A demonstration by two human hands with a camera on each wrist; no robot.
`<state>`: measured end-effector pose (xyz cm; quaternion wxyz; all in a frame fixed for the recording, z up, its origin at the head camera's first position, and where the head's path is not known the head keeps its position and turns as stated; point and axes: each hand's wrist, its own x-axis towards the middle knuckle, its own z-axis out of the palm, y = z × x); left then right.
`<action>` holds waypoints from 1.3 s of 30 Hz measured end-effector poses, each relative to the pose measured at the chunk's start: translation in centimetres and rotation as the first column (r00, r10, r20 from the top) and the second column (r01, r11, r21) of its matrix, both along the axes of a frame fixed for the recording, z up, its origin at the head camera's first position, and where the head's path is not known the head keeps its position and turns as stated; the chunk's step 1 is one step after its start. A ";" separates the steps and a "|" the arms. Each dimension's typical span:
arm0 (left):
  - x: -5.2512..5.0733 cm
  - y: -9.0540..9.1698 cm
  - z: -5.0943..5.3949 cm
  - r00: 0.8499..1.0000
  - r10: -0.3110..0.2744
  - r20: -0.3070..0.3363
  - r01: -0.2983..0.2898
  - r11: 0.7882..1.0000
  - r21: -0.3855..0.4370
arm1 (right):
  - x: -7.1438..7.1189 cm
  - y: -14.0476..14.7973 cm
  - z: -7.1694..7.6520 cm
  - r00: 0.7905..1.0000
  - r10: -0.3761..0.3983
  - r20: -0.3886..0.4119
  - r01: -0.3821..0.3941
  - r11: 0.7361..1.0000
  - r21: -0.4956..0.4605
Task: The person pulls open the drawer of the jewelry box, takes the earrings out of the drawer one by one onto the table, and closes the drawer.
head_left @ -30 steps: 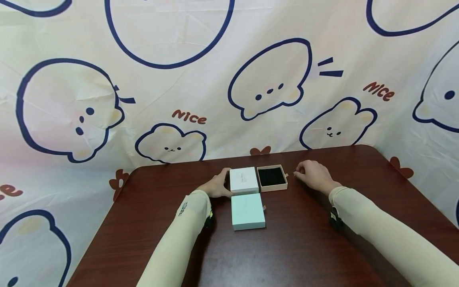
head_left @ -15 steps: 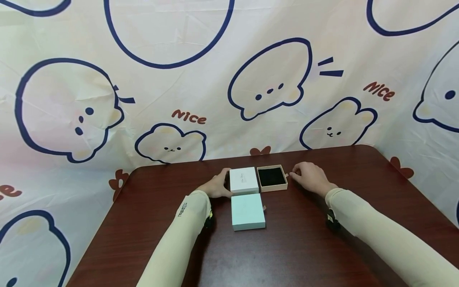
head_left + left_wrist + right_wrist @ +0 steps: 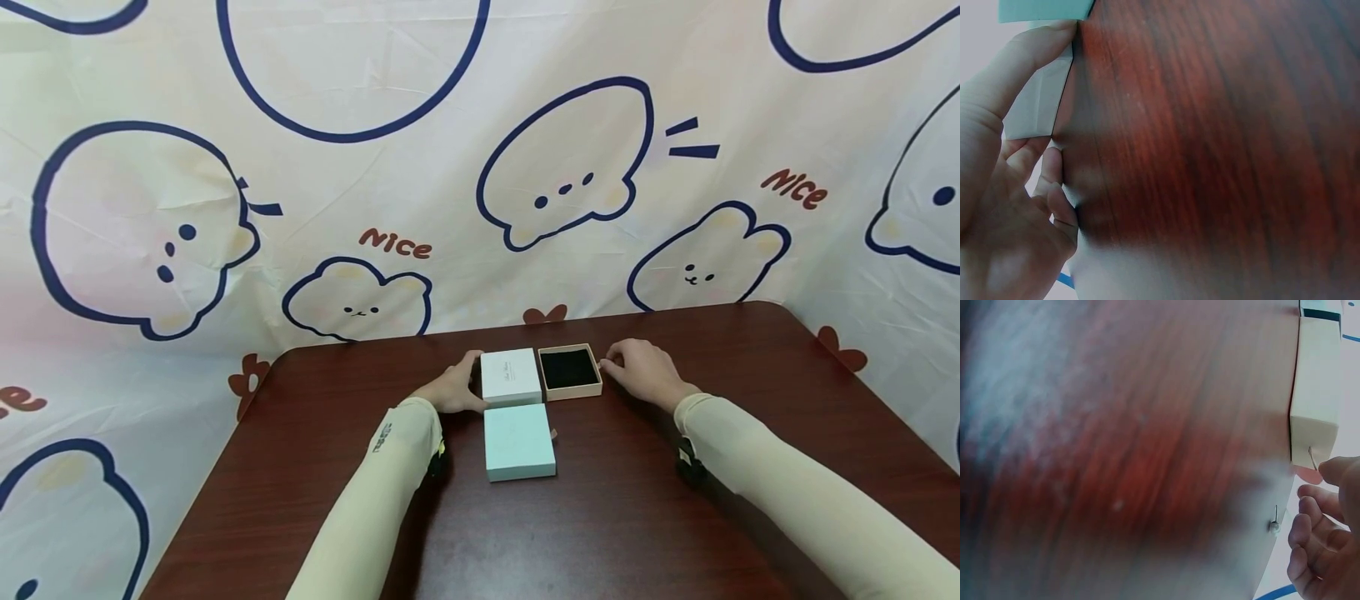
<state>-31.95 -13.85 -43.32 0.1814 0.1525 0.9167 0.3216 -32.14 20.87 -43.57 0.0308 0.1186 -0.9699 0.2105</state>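
My left hand point(image 3: 452, 388) grips a small white box point(image 3: 510, 377), thumb at its near side and fingers at its far left corner. In the left wrist view the thumb point(image 3: 1029, 59) lies along the box's wall. Right of this box sits a beige drawer tray point(image 3: 570, 372) with a black lining. My right hand point(image 3: 643, 370) is at the tray's right end, fingers loosely curled. In the right wrist view the thumb tip meets the thin pull ribbon point(image 3: 1312, 458), while a small gap separates thumb and forefinger. A mint-green box point(image 3: 519, 442) stands just in front of the white one.
The boxes stand on a dark reddish wooden table point(image 3: 600, 517), with a printed cloth point(image 3: 450, 183) hanging behind it. A tiny shiny bead point(image 3: 1274, 527) with a thin stem shows near my right fingers in the right wrist view.
My right hand has moved left, up to the tray's ribbon end. The left hand, the boxes and the tray stay where they were.
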 end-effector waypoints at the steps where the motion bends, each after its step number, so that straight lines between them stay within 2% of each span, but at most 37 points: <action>1: 0.0 0.0 0.0 1.000 -0.001 0.000 0.001 1.000 0.003 | 0.0 -0.1 0.0 1.000 -0.001 -0.003 0.001 1.000 0.002; 28: 0.2 -0.1 0.3 1.000 -0.012 0.004 0.012 1.000 0.009 | 0.0 -1.0 -0.6 1.000 0.009 -0.028 -0.008 0.999 0.034; 39: 0.0 0.0 0.2 1.000 -0.004 -0.001 0.004 1.000 0.004 | 0.1 -1.3 -0.6 1.000 -0.002 -0.007 0.002 0.999 0.037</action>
